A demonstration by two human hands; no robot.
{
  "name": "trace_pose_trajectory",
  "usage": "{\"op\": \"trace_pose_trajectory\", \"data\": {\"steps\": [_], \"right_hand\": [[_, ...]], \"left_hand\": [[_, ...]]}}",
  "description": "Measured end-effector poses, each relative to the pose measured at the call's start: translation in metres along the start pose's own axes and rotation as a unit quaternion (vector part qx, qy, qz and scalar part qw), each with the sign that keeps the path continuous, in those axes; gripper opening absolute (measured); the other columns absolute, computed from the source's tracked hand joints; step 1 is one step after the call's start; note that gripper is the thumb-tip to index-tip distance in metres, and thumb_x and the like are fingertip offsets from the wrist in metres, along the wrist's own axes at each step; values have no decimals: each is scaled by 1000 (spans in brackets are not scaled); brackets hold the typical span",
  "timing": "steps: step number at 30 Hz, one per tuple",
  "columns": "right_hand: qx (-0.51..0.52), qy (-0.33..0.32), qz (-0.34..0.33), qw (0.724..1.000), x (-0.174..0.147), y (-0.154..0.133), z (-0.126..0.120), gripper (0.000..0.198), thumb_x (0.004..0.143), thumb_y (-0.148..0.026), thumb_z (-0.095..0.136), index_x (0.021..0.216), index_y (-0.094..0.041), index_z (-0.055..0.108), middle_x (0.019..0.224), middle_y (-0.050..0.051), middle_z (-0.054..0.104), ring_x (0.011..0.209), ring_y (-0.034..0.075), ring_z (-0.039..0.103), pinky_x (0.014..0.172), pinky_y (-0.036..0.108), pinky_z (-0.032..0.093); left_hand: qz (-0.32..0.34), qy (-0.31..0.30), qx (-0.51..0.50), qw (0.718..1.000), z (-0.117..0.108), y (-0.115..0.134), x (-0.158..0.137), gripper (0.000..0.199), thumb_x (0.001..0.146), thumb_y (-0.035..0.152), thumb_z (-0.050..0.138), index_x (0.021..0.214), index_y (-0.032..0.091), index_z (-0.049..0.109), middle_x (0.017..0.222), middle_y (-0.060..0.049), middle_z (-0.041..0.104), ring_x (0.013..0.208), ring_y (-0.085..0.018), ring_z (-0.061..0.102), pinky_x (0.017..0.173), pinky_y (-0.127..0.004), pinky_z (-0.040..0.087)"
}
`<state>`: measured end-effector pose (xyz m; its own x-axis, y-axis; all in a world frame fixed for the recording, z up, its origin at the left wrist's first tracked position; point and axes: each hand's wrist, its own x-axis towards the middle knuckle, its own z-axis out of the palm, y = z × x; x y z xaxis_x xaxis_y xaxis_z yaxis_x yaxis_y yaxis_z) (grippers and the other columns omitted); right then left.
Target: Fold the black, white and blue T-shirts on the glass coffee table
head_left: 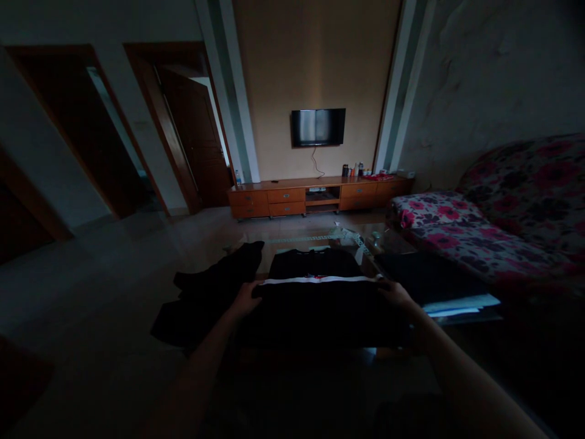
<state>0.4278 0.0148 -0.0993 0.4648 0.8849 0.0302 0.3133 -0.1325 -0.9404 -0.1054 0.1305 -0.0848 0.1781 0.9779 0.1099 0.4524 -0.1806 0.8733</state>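
Observation:
A black shirt (315, 314) lies in front of me on a glass-topped coffee table (256, 235), with its neckline at the far end. A white strip (320, 280) with a little red near its middle runs across the shirt. My left hand (247, 299) is closed on the shirt's edge at the strip's left end. At the right end, my right hand (395, 294) grips the same edge. The fingertips of both hands are partly lost in the dark cloth. Another black garment (214, 283) lies loosely spread to the left of the shirt.
Folded dark clothes (429, 277) with light blue and white layers are stacked on the right. A flowered sofa (457, 225) stands beyond them. Against the far wall are a wooden TV cabinet (286, 196) and a wall-mounted television (318, 127). The room is dim.

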Motion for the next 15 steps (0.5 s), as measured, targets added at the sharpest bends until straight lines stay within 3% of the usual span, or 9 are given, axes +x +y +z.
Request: {"op": "trace_pose_trajectory", "data": {"steps": [3,6,11,15], "right_hand": [[-46,16,15,999,0,-3,-3,27,52,-7,64,69,-26,74,62,-5,68,82,22,72,98,43,52],[-78,30,2,997,0,-6,-3,38,53,-6,59,80,-25,78,81,-1,75,99,25,70,106,42,47],[-140,25,-21,990,-9,-3,6,46,61,-8,60,103,-17,77,124,11,69,124,30,58,115,45,38],[-282,38,-24,958,-23,-11,16,54,77,-20,63,132,-22,64,156,15,41,139,42,40,111,69,28]], "left_hand": [[13,12,52,999,0,1,2,35,52,2,75,82,21,78,103,-8,68,114,-31,60,111,-45,39],[5,19,60,998,1,2,4,24,54,3,72,70,20,76,100,-8,66,113,-32,60,111,-46,39],[9,20,76,997,4,0,1,23,58,3,68,73,18,75,111,-11,64,117,-34,57,114,-46,36],[73,6,120,990,11,10,-16,34,68,7,67,99,18,76,133,-15,58,129,-35,49,118,-45,30]]}}
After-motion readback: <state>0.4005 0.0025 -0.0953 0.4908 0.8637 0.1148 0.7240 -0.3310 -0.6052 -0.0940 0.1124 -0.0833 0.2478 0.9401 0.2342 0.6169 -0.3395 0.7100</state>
